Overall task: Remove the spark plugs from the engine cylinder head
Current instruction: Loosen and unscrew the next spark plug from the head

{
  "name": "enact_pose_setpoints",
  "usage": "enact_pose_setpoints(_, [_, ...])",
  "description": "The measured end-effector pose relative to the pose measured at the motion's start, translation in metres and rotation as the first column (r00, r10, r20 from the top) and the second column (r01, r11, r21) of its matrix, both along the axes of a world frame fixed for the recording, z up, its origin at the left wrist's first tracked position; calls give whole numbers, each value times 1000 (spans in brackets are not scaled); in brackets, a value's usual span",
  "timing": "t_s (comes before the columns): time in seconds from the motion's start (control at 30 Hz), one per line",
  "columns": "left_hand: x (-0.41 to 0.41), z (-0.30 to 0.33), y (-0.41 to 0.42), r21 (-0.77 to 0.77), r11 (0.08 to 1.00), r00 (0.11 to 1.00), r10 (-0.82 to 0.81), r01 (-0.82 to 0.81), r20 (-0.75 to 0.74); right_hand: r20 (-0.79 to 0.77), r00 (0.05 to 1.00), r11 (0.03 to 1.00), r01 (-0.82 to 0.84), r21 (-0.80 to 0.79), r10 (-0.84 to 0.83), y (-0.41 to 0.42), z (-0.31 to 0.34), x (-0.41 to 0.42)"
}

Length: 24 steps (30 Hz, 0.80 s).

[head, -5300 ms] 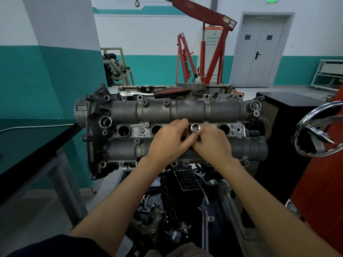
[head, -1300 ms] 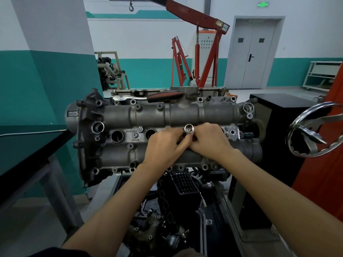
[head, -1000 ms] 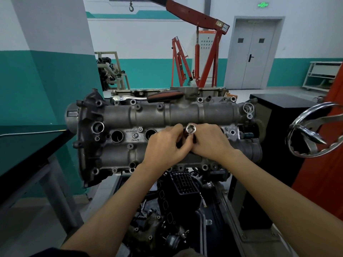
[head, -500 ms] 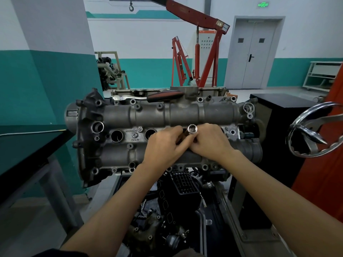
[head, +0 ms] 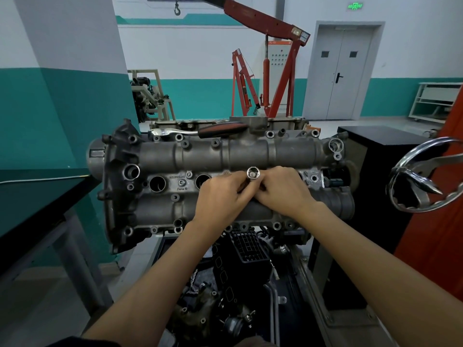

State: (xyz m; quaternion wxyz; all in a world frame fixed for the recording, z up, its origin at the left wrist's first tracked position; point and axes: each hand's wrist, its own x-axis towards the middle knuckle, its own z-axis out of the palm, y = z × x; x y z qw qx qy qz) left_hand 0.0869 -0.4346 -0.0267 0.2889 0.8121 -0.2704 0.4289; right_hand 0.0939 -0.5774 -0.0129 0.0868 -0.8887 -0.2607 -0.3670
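Both my hands, left hand [head: 220, 199] and right hand [head: 283, 194], still pinch the socket [head: 253, 173] mid-frame; it's barely shifted, so I judge the plug's still threading out.

A red engine hoist [head: 273, 61] stands beside grey double doors [head: 338, 71].

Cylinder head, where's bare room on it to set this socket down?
The lower cam ridge left of the left hand is bare. The cylinder head's far edge is taken by the ratchet; the middle is crowded by both hands gripping the socket.
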Motion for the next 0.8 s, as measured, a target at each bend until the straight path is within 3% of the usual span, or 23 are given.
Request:
enact_pose_setpoints(0.17, [1,-3,0,13,1000,999,15,-15,-49,-127,992,1000,18,-7,-19,1,2,-1])
enact_pose_setpoints(0.37, [-1,-2,0,-7,1000,999,12,-12,-35,-147,989,1000,22,18,-19,0,3,-1])
enact_pose_setpoints(0.63, [1,-2,-2,-10,1000,1000,14,-15,-18,-48,999,1000,8,-8,-8,0,0,0])
enact_pose_setpoints(0.8, [0,-4,-1,1,1000,999,27,-27,-27,-124,992,999,15,32,-11,0,0,0])
